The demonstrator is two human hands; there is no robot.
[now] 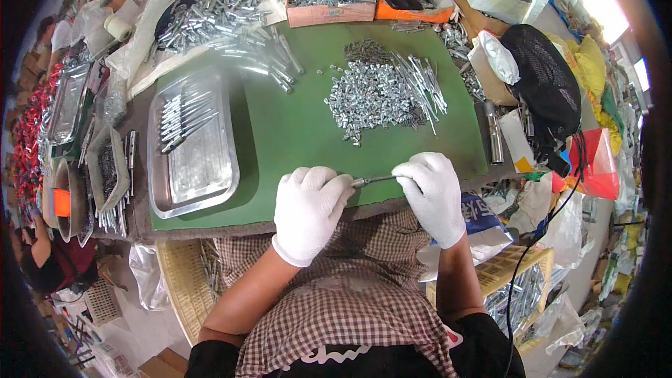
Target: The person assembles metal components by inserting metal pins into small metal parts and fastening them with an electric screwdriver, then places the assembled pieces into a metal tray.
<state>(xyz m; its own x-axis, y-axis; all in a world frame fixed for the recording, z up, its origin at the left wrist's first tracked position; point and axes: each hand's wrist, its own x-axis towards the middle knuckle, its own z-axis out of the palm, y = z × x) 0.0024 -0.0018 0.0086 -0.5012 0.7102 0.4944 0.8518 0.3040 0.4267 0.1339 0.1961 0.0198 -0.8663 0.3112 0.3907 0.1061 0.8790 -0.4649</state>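
Both my hands wear white knit gloves and meet over the near edge of the green mat (pixel 294 126). A thin metal rod (pixel 378 180) with a thicker grey end runs level between them. My left hand (pixel 310 211) is closed round the thicker end, hiding part of it. My right hand (pixel 432 196) pinches the thin end between thumb and fingers. Beyond them lies a heap of small silver metal sleeves (pixel 371 98). Thin metal rods (pixel 423 87) lie at its right side, and small dark springs (pixel 365 50) at its far side.
At the left, a metal tray (pixel 199 185) holds a row of assembled rods (pixel 185 122). Silver tubes (pixel 217 17) are piled at the far left. A pink box (pixel 329 17) of small parts and an orange box (pixel 413 14) stand behind. A black cable (pixel 535 245) hangs at the right.
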